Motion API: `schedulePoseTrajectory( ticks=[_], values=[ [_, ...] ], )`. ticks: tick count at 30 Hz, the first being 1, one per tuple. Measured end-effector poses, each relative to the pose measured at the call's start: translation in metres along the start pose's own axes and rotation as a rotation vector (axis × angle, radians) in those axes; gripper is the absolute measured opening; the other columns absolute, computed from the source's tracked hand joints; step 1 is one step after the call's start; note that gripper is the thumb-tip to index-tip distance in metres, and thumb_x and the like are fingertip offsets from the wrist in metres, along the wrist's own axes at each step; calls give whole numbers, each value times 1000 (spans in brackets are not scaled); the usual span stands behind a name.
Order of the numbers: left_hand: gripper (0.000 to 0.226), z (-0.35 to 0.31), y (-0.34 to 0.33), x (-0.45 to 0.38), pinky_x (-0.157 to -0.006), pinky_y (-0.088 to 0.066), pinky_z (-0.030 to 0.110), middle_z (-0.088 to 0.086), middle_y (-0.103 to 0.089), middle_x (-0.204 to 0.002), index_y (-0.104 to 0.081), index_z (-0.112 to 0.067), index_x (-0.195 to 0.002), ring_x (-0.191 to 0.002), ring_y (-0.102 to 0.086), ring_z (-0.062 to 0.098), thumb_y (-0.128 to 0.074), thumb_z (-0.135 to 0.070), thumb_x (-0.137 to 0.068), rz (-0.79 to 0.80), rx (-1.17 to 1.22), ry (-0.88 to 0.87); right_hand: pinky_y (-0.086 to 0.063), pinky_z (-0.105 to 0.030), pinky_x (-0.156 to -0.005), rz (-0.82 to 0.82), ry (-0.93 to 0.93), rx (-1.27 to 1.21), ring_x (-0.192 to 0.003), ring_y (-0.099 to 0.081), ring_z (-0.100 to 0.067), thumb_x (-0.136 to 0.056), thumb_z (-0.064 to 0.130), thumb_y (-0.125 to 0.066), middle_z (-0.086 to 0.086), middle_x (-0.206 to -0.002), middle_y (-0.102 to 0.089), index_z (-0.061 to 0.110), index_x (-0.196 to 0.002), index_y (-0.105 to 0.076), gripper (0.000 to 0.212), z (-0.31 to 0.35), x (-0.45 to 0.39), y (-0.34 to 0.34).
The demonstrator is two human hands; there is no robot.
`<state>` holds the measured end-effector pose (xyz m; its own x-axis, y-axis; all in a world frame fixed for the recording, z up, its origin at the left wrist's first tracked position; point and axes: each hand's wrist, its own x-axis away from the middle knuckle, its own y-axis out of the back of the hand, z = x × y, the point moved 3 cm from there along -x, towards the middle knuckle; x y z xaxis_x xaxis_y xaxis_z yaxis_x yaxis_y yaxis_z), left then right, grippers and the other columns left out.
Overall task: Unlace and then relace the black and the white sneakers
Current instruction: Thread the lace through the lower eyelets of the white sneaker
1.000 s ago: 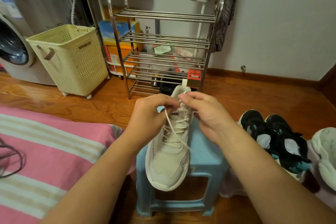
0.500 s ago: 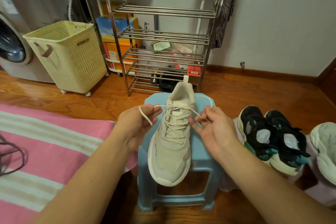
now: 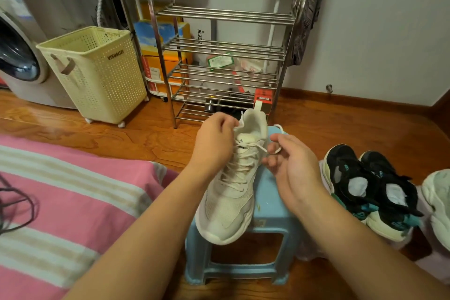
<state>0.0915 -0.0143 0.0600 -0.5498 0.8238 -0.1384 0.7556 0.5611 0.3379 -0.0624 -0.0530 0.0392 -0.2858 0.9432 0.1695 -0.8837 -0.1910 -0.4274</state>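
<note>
A white sneaker (image 3: 229,202) lies on a light blue plastic stool (image 3: 270,204), toe toward me, its cream lace (image 3: 246,165) crossed through the eyelets. My left hand (image 3: 215,140) is at the left side of the sneaker's collar, fingers curled and pinching the lace end there. My right hand (image 3: 289,165) hovers at the sneaker's right side with fingers loosely bent; the other lace end loops by its fingertips. A pair of black sneakers (image 3: 370,187) with teal accents stands on the floor to the right. A second white sneaker (image 3: 437,202) shows at the right edge.
A steel shoe rack (image 3: 224,66) stands behind the stool against the wall. A cream perforated laundry basket (image 3: 97,73) and a washing machine (image 3: 19,61) are at the left. A pink striped bedspread (image 3: 60,202) fills the lower left over a wooden floor.
The bow was pulled apart with both hands moving outward. Now my left hand has gone back to the collar with a lace end, and my right hand has loosened beside the shoe.
</note>
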Motion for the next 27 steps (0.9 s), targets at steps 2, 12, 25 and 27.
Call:
schedulePoseTrajectory(
  ticks=[2, 12, 25, 27],
  values=[
    [23, -5, -5, 4, -53, -40, 14, -7, -63, -80, -68, -18, -103, -61, -53, 2, -45, -19, -107, 108, -160, -140, -47, -25, -60, 56, 89, 67, -53, -45, -11, -101, 9, -50, -4, -72, -57, 4, -95, -69, 20, 9, 3, -5],
    [25, -5, -7, 14, -61, -50, 35, 0, -67, -74, -70, -12, -89, -63, -59, 17, -52, -19, -105, 273, -21, -153, -46, -19, -64, 374, 353, 854, -62, -53, 5, -106, 29, -47, 18, -98, -67, 37, -138, -57, 34, 28, -18, -27],
    [23, 4, 4, 11, -79, -48, 38, 6, -75, -86, -79, -18, -92, -79, -61, 21, -60, -23, -102, 296, 140, 29, -44, -29, -65, 70, 551, 1099, -70, -57, -4, -98, 21, -57, 14, -75, -64, 27, -99, -76, 19, 46, -25, -4],
    [15, 1, 9, 10, -83, -51, 31, 5, -77, -90, -81, -19, -94, -84, -67, 17, -67, -14, -97, 339, 143, 4, -39, -27, -60, 219, 455, 1233, -67, -51, -2, -96, 25, -63, 14, -75, -58, 36, -100, -77, 18, 38, -21, -12]
  ],
)
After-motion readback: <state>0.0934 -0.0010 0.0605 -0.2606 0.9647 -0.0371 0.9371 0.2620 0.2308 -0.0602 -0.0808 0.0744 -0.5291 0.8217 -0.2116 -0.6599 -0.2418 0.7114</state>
